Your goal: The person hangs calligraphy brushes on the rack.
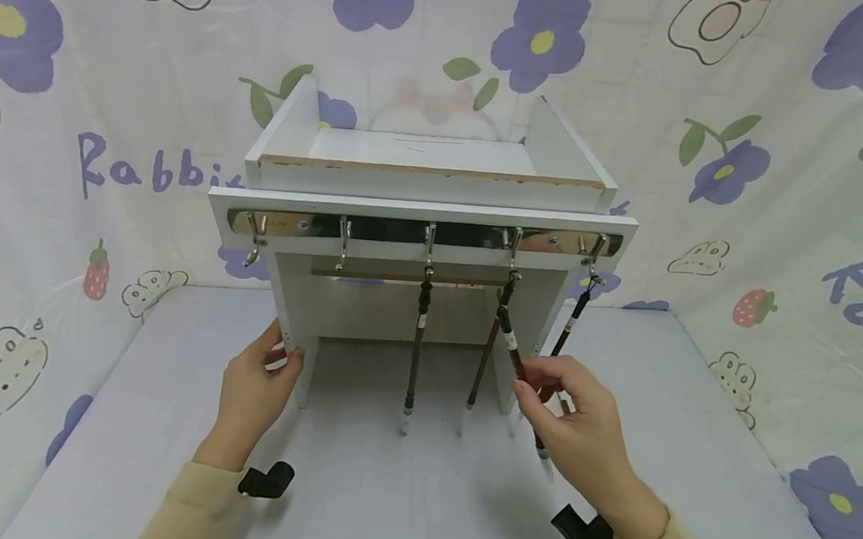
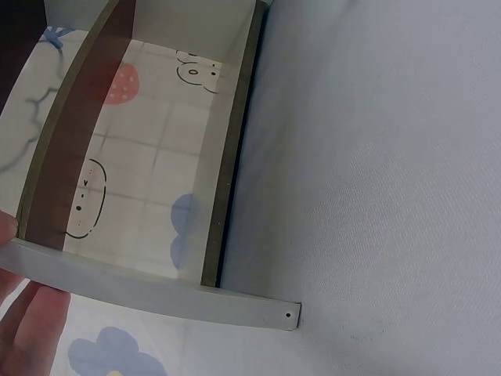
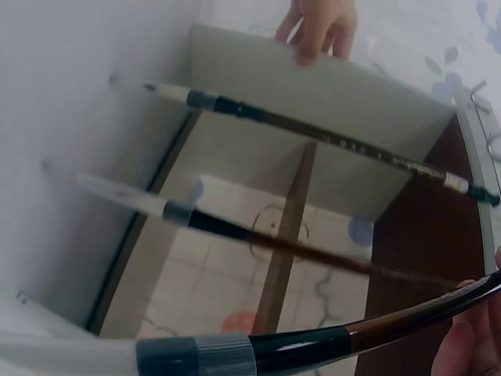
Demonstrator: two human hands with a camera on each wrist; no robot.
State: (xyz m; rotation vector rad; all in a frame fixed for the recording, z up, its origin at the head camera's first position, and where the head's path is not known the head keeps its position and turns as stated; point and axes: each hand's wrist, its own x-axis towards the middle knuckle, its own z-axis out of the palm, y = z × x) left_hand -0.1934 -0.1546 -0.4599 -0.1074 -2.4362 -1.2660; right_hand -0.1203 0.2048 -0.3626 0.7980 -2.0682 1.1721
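Observation:
My left hand point(image 1: 254, 386) grips the left side panel point(image 1: 289, 314) of a white wooden rack, thumb in front and fingers behind. In the left wrist view its fingertips point(image 2: 39, 329) lie along the panel's edge. My right hand point(image 1: 578, 426) pinches the handle of a dark-brown calligraphy brush point(image 1: 511, 342) between thumb and fingers. In the right wrist view the held brush point(image 3: 305, 348) crosses the foreground, its pale bristles at left. One brush point(image 1: 416, 352) hangs from the middle hook and another point(image 1: 483, 365) from the fourth. A further brush point(image 1: 571, 321) hangs at the rightmost hook, partly hidden behind my right hand.
A shiny metal rail point(image 1: 389, 230) with several hooks runs across the rack's front; the two left hooks carry no brush. Above is an open-topped tray point(image 1: 437, 188). The rack stands on a white-covered table point(image 1: 385, 500) against a flower-printed cloth point(image 1: 187, 110).

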